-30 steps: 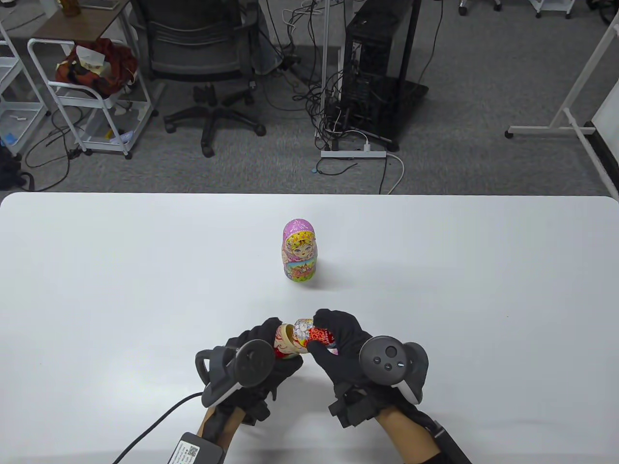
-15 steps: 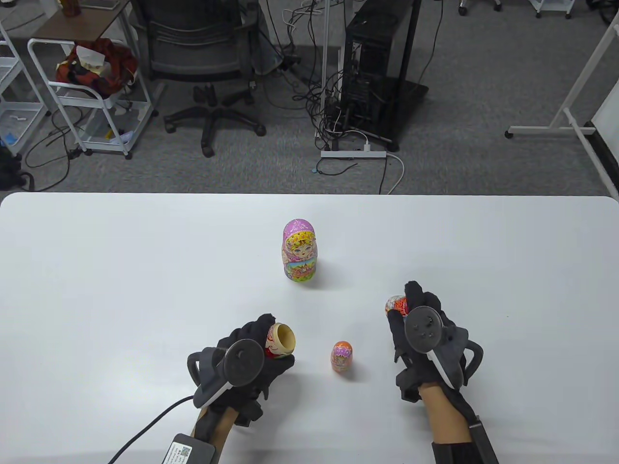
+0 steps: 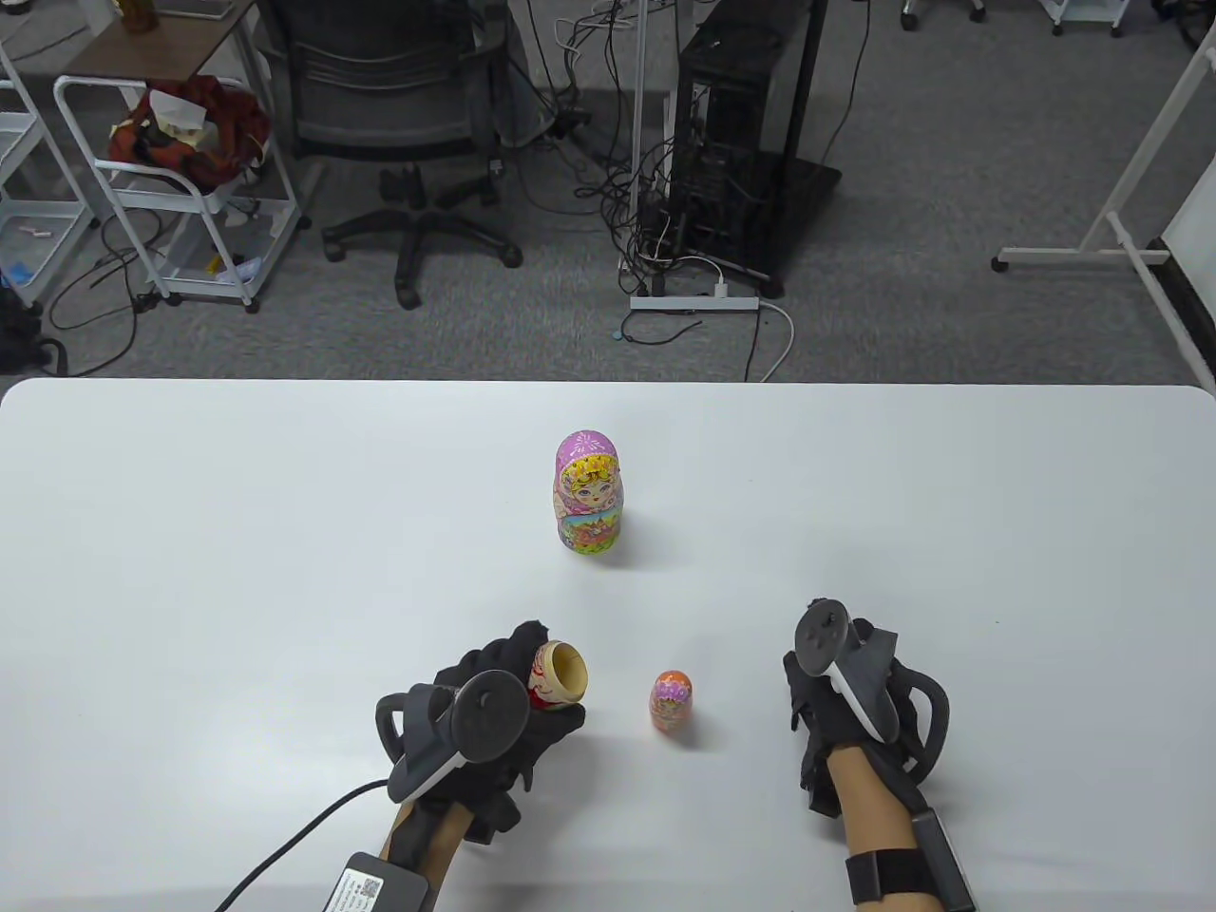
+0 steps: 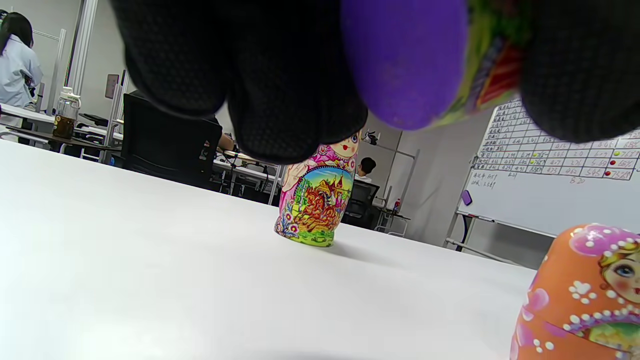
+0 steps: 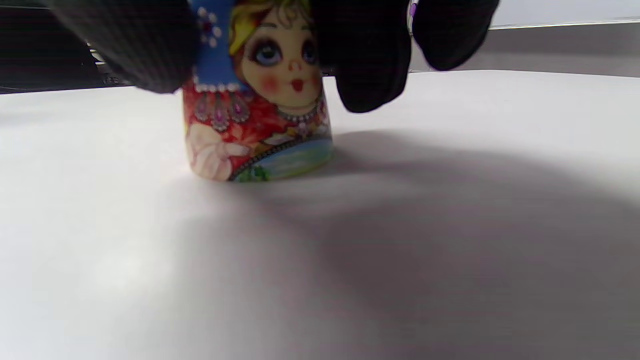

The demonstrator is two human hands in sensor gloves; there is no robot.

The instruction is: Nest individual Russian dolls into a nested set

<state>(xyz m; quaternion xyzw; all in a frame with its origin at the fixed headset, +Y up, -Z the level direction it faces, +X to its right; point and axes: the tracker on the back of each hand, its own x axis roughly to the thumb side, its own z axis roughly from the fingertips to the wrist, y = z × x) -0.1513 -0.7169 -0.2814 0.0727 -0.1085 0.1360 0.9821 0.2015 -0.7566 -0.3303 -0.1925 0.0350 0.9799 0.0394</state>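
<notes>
While the left hand [image 3: 494, 722] grips 1 hollow doll half [image 3: 556, 673] at the near left of the desk [image 3: 190, 532], I judge the nesting to be at an early stage. In the table view this half lies tilted, its open mouth facing right and its bare wooden inside visible. The left fingers [image 4: 280, 75] are clenched around it.

The right hand [image 3: 845, 684] is at the near right. In the right wrist view its fingers [image 5: 365, 55] rest on top of the other doll half [image 5: 257, 95], the one bearing the painted face, which stands on the desk with its open rim down. I cannot tell whether these fingers are pinching it or only touching it. In the table view this half is hidden beneath the hand.

The small orange doll [image 3: 671, 701] stands upright and closed between the 2 hands, touching neither. The large pink doll [image 3: 588, 492] stands upright and closed further away, at the centre of the desk, well apart from both hands.

Status, as I read it:
1. Done: the middle doll is open in 2 halves.
2. Left: place the small orange doll inside the hollow half and close the face half over it.
3. Left: open the large pink doll, insert the closed middle doll, and close it.
</notes>
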